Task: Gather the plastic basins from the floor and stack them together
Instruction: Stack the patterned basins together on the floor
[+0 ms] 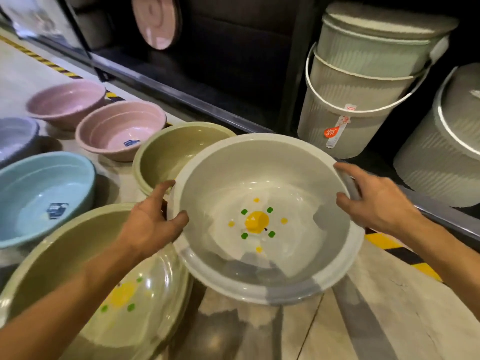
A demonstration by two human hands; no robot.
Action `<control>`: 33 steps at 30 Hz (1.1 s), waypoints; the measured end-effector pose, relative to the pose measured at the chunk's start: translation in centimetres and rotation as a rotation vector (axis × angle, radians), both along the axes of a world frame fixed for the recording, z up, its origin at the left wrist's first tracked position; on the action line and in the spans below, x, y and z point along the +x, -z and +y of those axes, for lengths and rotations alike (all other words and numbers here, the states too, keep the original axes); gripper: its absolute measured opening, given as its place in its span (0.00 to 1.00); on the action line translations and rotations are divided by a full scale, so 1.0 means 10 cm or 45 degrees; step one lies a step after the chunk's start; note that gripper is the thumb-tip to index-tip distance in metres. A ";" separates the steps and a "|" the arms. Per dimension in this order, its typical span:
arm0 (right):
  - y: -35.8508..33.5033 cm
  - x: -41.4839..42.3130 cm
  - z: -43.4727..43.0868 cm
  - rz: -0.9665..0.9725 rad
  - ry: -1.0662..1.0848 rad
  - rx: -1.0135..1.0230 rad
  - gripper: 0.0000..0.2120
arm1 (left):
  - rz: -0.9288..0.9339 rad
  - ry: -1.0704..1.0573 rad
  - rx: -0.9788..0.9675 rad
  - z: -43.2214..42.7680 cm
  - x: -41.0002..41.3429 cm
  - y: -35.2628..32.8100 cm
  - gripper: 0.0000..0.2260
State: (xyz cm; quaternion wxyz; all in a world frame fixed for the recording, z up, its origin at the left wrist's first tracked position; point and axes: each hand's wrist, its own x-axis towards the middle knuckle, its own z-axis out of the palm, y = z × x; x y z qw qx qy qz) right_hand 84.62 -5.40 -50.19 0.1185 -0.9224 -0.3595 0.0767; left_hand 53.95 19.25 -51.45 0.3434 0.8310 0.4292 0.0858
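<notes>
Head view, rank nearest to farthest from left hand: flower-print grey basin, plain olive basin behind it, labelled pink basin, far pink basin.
1. Flower-print grey basin: left hand grips its rim.
2. Plain olive basin: just beyond the fingers.
3. Labelled pink basin: farther back-left.
4. Far pink basin: farthest, back-left.

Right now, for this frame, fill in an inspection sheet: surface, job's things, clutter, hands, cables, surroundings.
Surface: pale floor, yellow-black tape along the shelf base.
Job's things: grey flower-print basin held between both hands; green flower-print basin under the left arm; second green basin, near pink basin, far pink basin, blue basin and lilac basin on the floor, unstacked.
Clutter: nothing seen.
Hands: left hand grips the grey basin's left rim; right hand grips its right rim.
Cables: nothing seen.
Surroundings: ribbed buckets nested on a low shelf; pink round item propped on edge.
</notes>
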 end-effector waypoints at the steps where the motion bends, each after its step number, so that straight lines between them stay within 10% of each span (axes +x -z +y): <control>1: -0.07 -0.11 0.07 0.014 -0.025 0.012 0.31 | 0.001 -0.014 0.009 0.01 -0.16 -0.07 0.30; 18: -0.36 -2.18 1.78 0.092 -0.602 0.077 0.31 | 0.073 -0.526 0.142 0.25 -3.11 -0.75 0.30; 33: 0.40 -2.76 2.36 -0.103 -0.881 -0.096 0.31 | 0.274 -0.633 0.136 0.24 -3.61 0.11 0.31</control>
